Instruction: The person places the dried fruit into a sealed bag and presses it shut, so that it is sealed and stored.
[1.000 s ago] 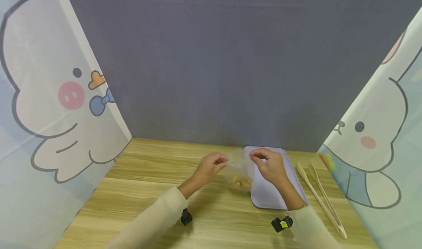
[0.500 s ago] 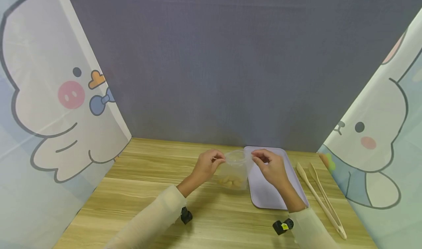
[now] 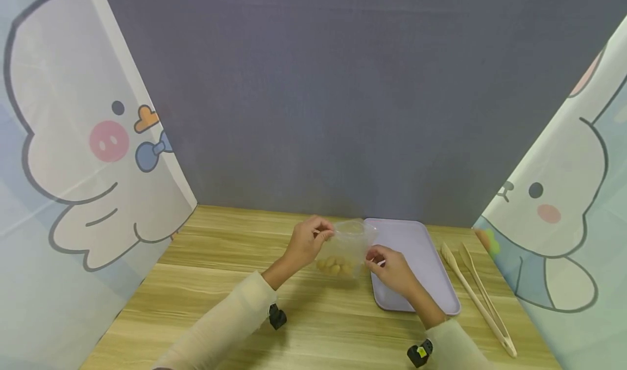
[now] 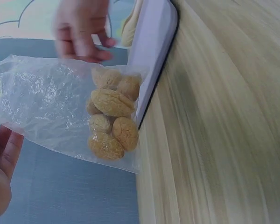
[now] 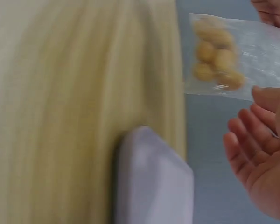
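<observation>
A clear plastic bag (image 3: 345, 245) hangs above the wooden table, its mouth at the top. Several golden-brown rounded pieces (image 4: 113, 102), like small puffs, lie in its bottom. My left hand (image 3: 305, 244) pinches the bag's upper left edge between thumb and fingers. My right hand (image 3: 393, 272) is beside the bag's lower right side, over the tray's left edge. In the right wrist view its fingers are loosely bent and the thumb is close to the bag's edge. Whether the thumb touches the plastic is unclear.
A pale purple tray (image 3: 411, 245) lies on the table (image 3: 215, 283) behind and under my right hand. Long wooden tongs (image 3: 482, 299) lie to the right of it. A grey cloth (image 3: 313, 98) stands at the back, with cartoon-printed cloths at both sides.
My right hand has let go of the bag's upper right edge and dropped down along its side. The bag has shifted a little left, still in my left hand.
</observation>
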Motion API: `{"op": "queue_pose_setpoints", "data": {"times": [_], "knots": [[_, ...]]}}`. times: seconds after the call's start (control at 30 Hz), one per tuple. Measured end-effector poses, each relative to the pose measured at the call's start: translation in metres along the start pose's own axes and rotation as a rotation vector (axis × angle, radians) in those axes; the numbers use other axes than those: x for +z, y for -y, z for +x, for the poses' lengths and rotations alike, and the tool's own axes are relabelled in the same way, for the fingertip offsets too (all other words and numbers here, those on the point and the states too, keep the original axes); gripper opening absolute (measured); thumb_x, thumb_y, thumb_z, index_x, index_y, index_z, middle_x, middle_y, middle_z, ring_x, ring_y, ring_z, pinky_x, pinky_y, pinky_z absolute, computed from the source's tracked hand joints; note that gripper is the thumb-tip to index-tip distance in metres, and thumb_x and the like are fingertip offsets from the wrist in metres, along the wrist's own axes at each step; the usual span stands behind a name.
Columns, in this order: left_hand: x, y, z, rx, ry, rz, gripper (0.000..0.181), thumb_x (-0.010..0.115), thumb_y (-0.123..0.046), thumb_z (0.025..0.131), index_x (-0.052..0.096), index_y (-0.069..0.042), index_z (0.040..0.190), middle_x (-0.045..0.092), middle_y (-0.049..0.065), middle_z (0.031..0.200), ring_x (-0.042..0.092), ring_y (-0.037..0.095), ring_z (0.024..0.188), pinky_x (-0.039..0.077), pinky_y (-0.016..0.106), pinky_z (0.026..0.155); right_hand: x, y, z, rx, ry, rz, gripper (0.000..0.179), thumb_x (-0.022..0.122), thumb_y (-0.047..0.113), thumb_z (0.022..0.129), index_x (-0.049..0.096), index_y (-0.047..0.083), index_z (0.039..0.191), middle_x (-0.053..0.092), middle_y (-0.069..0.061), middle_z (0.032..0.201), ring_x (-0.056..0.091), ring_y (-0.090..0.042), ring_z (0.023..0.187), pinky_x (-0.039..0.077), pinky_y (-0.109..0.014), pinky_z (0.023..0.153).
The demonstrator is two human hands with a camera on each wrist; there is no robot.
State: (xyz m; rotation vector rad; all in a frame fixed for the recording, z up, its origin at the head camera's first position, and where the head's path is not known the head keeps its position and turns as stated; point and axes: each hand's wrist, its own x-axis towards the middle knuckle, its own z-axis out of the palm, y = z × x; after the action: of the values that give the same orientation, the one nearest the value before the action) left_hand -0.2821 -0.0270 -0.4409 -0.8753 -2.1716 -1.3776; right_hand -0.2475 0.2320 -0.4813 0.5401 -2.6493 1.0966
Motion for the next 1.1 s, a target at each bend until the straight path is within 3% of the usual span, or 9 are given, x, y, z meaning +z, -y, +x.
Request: {"op": "queue_pose_setpoints", "data": {"times": [0.17,0.33,0.53,0.87,0.97,1.1], "knots": [[0.0,-0.002,0.003,-0.009,-0.003,-0.024,0.005,0.072,-0.014,0.094,0.071,-0.009,0.094,0.067,0.004,0.087,0.066,0.01,0.075,0.059,0.022,0.069,0.012,-0.008,-0.008,-0.042,0.143,-0.052,0.004,0.072,0.013,0.092,0.069,0.011,0.093,0.071,0.003,0.088,0.065,-0.008,0.078,0.054,-0.024,0.068],[0.0,-0.005,0.005,-0.022,-0.014,-0.049,0.009,0.071,-0.018,0.096,0.07,-0.009,0.095,0.067,0.004,0.088,0.067,0.01,0.075,0.059,0.022,0.069,0.02,-0.015,-0.012,-0.052,0.192,-0.043,0.003,0.071,0.014,0.094,0.07,0.012,0.092,0.071,0.003,0.084,0.062,-0.002,0.075,0.053,-0.021,0.067],[-0.004,-0.007,0.007,-0.05,-0.019,-0.075,0.008,0.071,-0.016,0.096,0.071,-0.008,0.094,0.068,0.005,0.089,0.068,0.014,0.076,0.06,0.023,0.07,0.022,-0.014,-0.014,-0.07,0.154,-0.054,0.006,0.071,0.011,0.095,0.072,0.013,0.09,0.071,0.005,0.078,0.053,0.005,0.067,0.049,-0.02,0.061],[-0.018,-0.006,0.011,-0.002,0.058,0.089,0.006,0.073,-0.015,0.093,0.073,-0.009,0.093,0.07,0.003,0.087,0.067,0.013,0.077,0.059,0.024,0.07,0.019,-0.019,-0.029,-0.208,0.055,-0.276,0.019,0.074,0.009,0.088,0.065,0.017,0.074,0.051,0.015,0.062,0.038,0.005,0.059,0.037,-0.018,0.054],[-0.019,-0.006,0.011,-0.001,0.082,0.128,0.006,0.074,-0.015,0.092,0.073,-0.009,0.092,0.07,0.003,0.086,0.067,0.014,0.078,0.059,0.024,0.072,0.022,-0.024,-0.032,-0.238,0.037,-0.3,0.02,0.076,0.007,0.085,0.065,0.018,0.073,0.05,0.016,0.061,0.038,0.005,0.058,0.037,-0.018,0.053],[-0.018,-0.007,0.01,-0.012,0.094,0.145,0.006,0.073,-0.014,0.092,0.073,-0.008,0.093,0.07,0.004,0.087,0.068,0.014,0.079,0.059,0.023,0.073,0.027,-0.028,-0.034,-0.232,0.07,-0.296,0.017,0.075,0.007,0.086,0.067,0.017,0.075,0.055,0.015,0.065,0.041,0.006,0.061,0.04,-0.018,0.055]]}}
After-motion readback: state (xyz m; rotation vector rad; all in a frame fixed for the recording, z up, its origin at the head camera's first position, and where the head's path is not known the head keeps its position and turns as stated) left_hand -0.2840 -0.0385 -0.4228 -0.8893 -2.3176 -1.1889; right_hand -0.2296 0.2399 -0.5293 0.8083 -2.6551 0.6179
